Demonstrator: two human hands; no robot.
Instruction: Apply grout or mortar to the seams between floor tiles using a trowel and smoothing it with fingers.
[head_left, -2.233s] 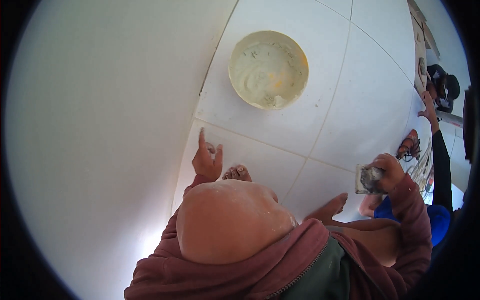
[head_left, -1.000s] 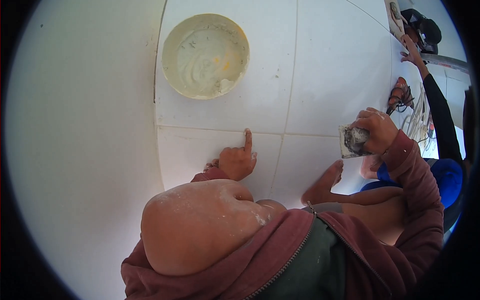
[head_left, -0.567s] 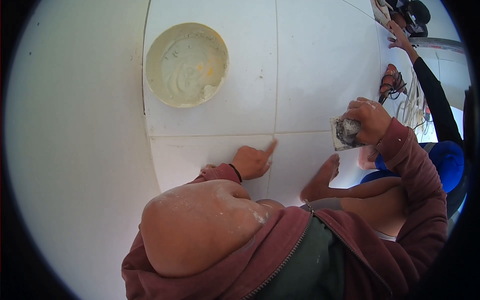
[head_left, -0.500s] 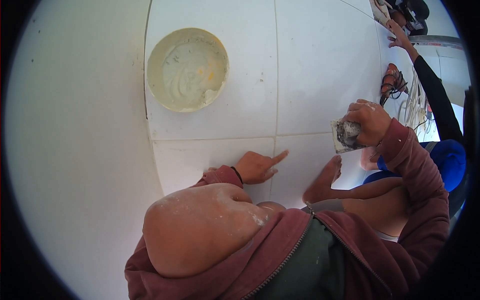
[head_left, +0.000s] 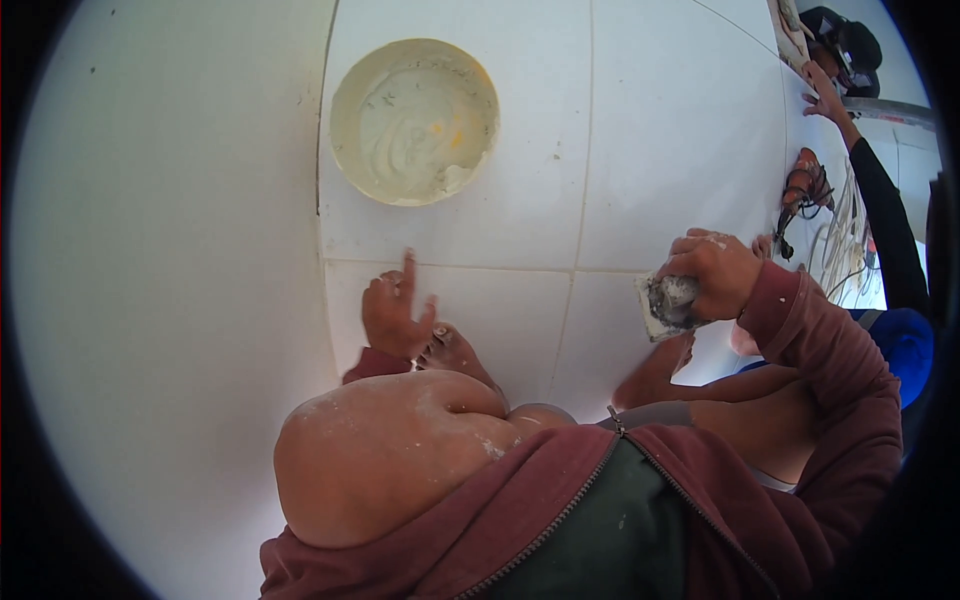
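Observation:
My right hand [head_left: 715, 275] grips a small float [head_left: 660, 308], a squarish plate with a block handle, crusted with pale paste. It is held above the white floor tiles [head_left: 660, 150], near my right foot. My left hand [head_left: 393, 315] holds nothing; its index finger points away from me and the thumb is spread. This hand is beside my left foot, just nearer to me than a round cream tub [head_left: 343, 125]. Inside the tub is smooth, whitish-grey paste [head_left: 405, 130] with a few yellow patches.
A plain pale wall [head_left: 180, 300] rises on the left. At the right lie an orange power tool [head_left: 805, 188] with a dark cord and a bundle of pale cables [head_left: 838, 225]. Another person's dark sleeve [head_left: 885, 210] reaches across the far right, that hand near the tile edge.
My left hand has swung left and away from me, from the tile joint to just below the tub. My right hand with the float has shifted slightly left and nearer. The view has also shifted.

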